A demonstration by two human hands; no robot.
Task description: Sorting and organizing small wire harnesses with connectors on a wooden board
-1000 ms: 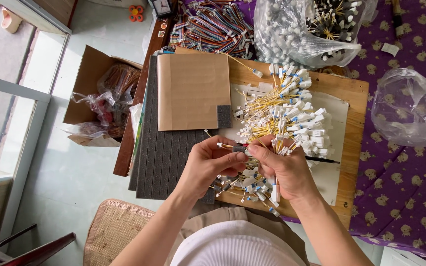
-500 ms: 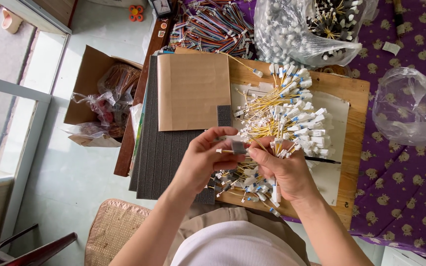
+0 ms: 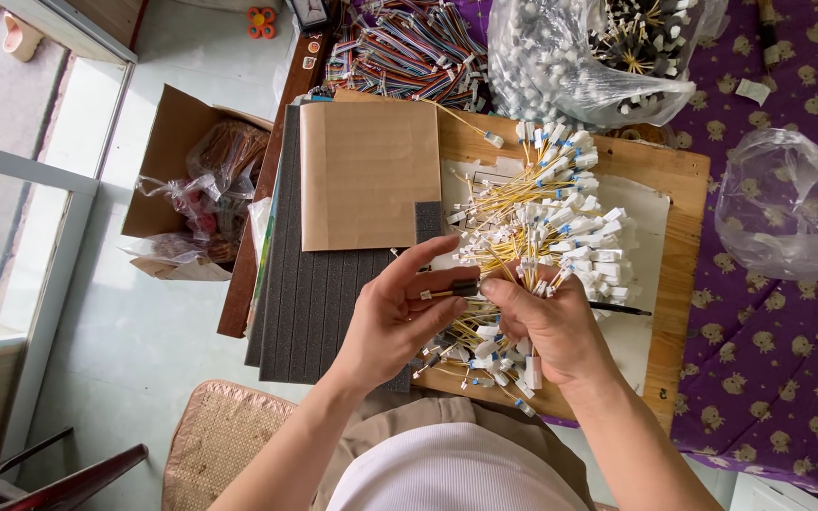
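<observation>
We pinch one wire [image 3: 452,291] between left hand [image 3: 392,317] and right hand [image 3: 549,322], fingers clamped; near the board's [image 3: 679,180] front edge, loose wires [image 3: 546,222] could snag and slide off

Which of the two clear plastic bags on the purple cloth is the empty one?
The clear bag at the right edge looks empty and crumpled, lying alone on the purple cloth. The bag at the top is stuffed with white connectors.

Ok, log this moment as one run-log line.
left hand: pinching small connector | right hand: pinching same connector, gripping yellow wire bundle | under hands: wooden board
</observation>
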